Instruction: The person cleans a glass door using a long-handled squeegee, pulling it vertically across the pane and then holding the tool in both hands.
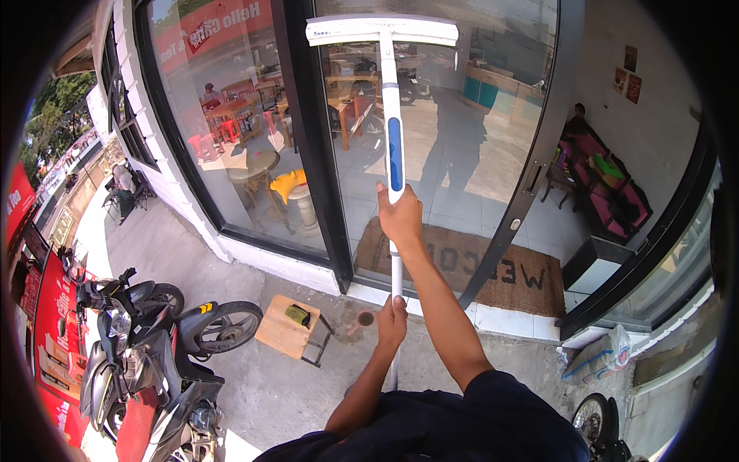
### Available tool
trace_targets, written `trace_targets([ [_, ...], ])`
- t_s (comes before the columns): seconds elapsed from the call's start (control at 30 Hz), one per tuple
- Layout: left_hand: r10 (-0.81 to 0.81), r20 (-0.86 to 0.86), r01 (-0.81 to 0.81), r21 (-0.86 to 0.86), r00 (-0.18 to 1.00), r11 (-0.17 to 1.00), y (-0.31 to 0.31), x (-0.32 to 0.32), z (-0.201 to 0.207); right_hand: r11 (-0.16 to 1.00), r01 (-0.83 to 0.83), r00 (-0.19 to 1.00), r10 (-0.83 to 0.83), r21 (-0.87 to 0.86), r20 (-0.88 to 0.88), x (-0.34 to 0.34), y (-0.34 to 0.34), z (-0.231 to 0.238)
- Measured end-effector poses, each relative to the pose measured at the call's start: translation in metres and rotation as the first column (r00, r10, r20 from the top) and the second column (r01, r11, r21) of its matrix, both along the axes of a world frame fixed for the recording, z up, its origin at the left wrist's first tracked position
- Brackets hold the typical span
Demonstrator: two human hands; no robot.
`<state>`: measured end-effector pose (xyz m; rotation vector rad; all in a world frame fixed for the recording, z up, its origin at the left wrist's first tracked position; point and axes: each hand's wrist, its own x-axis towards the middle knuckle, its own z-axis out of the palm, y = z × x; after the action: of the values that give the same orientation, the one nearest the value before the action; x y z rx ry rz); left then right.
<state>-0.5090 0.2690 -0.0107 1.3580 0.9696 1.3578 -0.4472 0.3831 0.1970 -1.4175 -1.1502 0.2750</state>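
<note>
Evidently, the squeegee (382, 32) is being worked on a long white pole (396, 273), which probably lets its wide head sit far up and away from the body. That head lies level across the top of the glass door (500, 173), its left end overlapping the dark post (312, 131); whether the blade presses on the pane, I cannot tell. The right hand (401, 218) is closed around the pole just below the blue grip patch (396, 154), thumb up along the shaft, likely to steer. The left hand (392, 322) is wrapped round the thinner part, nearer the body, and seems to steady the lower end. Spacing the hands apart should give more control over a head so far out. The pole's near end runs down toward the dark shirt (469, 423).

To the left, on the ground near the doorstep, is a wooden stool (277, 327) with a small green pouch (297, 315) on it, perhaps put there to stay off the concrete. A reddish dipper (365, 318) lies between stool and left hand. Farther left stands a motorbike (138, 362).
</note>
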Motion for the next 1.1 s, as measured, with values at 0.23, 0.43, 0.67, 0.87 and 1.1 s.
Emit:
trace_targets([
  [0.23,-0.024,0.061,0.024,-0.005,0.998,1.000,0.015,-0.008,0.007,0.992,-0.031,1.000,0.030,0.126,0.007,-0.014,-0.008,0.028],
  [0.43,-0.143,0.129,0.137,0.054,0.981,0.989,0.037,-0.018,0.016,0.988,0.001,0.998,-0.010,0.154,0.058,-0.021,0.012,0.047],
  [0.67,-0.145,0.125,0.133,0.098,0.982,0.986,0.071,-0.047,0.015,0.969,-0.099,0.992,0.077,0.227,0.103,-0.035,0.020,-0.005],
  [0.87,-0.189,0.185,0.186,0.033,0.964,0.982,0.146,-0.079,0.032,0.991,-0.003,0.947,0.046,0.134,-0.318,-0.066,-0.027,-0.202],
  [1.1,-0.254,0.210,0.271,-0.056,0.944,0.961,0.199,-0.083,0.083,0.809,-0.502,0.803,0.305,-0.306,-0.511,-0.119,-0.085,-0.381],
])
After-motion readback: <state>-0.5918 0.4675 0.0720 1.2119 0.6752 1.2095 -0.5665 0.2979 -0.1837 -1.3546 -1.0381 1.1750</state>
